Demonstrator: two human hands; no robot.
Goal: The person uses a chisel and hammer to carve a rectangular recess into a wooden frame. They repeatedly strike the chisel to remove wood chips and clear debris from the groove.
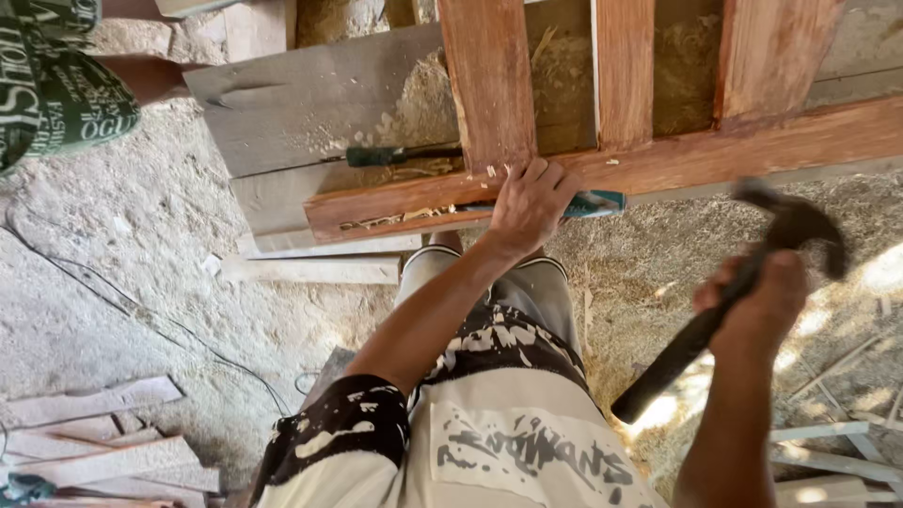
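Note:
My left hand (529, 205) rests on the front rail of a reddish wooden frame (715, 150), where an upright slat (486, 80) meets it. Under the fingers a teal-handled tool (594, 202) lies along the rail's edge; the fingers seem closed around it. My right hand (757, 306) is raised to the right, shut around the black handle of a claw hammer (743, 282), its dark head blurred and held away from the frame. Wood chips lie around the joint.
A green-handled tool (386, 155) lies on the grey plank (310, 108) behind the frame. Sawdust covers the ground. Loose wooden strips (103, 442) lie at lower left and lower right (828, 452). A thin cable (141, 315) crosses the floor. Another person's patterned clothing (56, 89) shows at upper left.

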